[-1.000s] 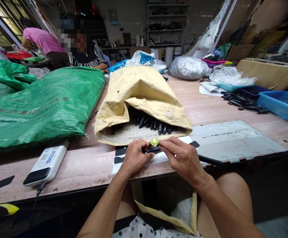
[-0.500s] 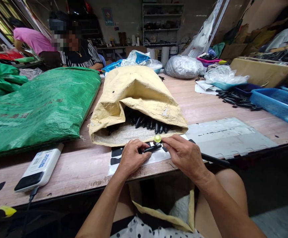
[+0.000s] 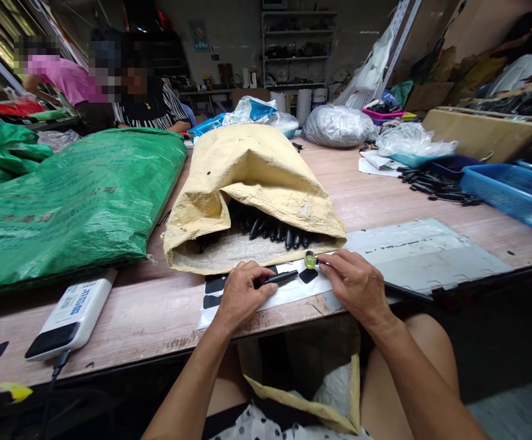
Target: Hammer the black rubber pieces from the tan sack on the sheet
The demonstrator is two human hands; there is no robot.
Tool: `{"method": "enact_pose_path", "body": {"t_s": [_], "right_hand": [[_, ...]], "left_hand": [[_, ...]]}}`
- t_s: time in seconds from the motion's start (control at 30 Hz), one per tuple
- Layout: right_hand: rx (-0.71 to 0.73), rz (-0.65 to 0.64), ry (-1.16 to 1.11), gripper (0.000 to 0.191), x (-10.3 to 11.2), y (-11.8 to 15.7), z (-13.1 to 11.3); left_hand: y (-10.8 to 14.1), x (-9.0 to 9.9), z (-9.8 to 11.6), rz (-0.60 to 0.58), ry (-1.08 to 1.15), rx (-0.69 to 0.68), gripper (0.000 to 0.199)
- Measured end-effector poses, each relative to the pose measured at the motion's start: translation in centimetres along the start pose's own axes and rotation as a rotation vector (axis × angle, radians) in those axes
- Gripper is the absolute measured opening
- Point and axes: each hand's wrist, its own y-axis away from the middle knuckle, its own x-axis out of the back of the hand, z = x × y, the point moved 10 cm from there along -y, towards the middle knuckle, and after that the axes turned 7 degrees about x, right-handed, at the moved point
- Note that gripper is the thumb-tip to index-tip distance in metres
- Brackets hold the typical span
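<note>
My left hand (image 3: 247, 292) is closed on a black pen-shaped tube (image 3: 282, 277), its tapered end pointing right. Pinched in my right hand (image 3: 355, 282) is a small tool with a round yellow-green head (image 3: 310, 260); its exact kind is unclear. That head is apart from the tube's tip, up and to the right of it. Under both hands lies a white sheet (image 3: 247, 313) bearing black rounded stickers or pads, one black patch (image 3: 308, 275) between the hands. Just behind, a yellow woven sack (image 3: 256, 159) opens toward me, with several black tubes (image 3: 293, 237) in its mouth.
A green sack (image 3: 87, 183) and a white power bank (image 3: 73, 311) with a cable are on the left. To the right are a grey board (image 3: 426, 250), black pieces (image 3: 440, 186) and a blue basket (image 3: 513, 189). An open sack (image 3: 302, 400) hangs between my knees. Two people sit beyond the table.
My right hand has drawn the yellow-green-headed tool away to the right, off the black tube's end. The left hand holds the tube in nearly the same place.
</note>
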Motion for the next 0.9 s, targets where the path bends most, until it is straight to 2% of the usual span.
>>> {"method": "enact_pose_path", "body": {"t_s": [0.17, 0.57, 0.7, 0.77, 0.8, 0.9], "right_hand": [[0.046, -0.035, -0.031, 0.019, -0.5, 0.2, -0.5], [0.012, -0.068, -0.057, 0.018, -1.0, 0.3, -0.2], [0.011, -0.079, -0.044, 0.017, -1.1, 0.3, -0.2], [0.012, -0.087, -0.036, 0.017, -1.1, 0.3, -0.3], [0.012, -0.089, -0.032, 0.017, -1.0, 0.3, -0.3], [0.005, -0.087, -0.028, 0.018, -1.0, 0.2, -0.2]], "left_hand": [[0.0, 0.0, 0.0, -0.019, 0.007, -0.020, 0.014], [-0.1, -0.2, 0.0, -0.028, -0.023, -0.041, 0.019], [1.5, 0.6, 1.6, 0.013, -0.015, -0.087, 0.019], [3.7, 0.2, 3.1, -0.049, 0.039, -0.129, 0.021], [5.0, -0.5, 3.8, -0.128, 0.071, -0.139, 0.022], [9.3, -4.6, 4.2, -0.449, 0.066, -0.111, 0.020]]}}
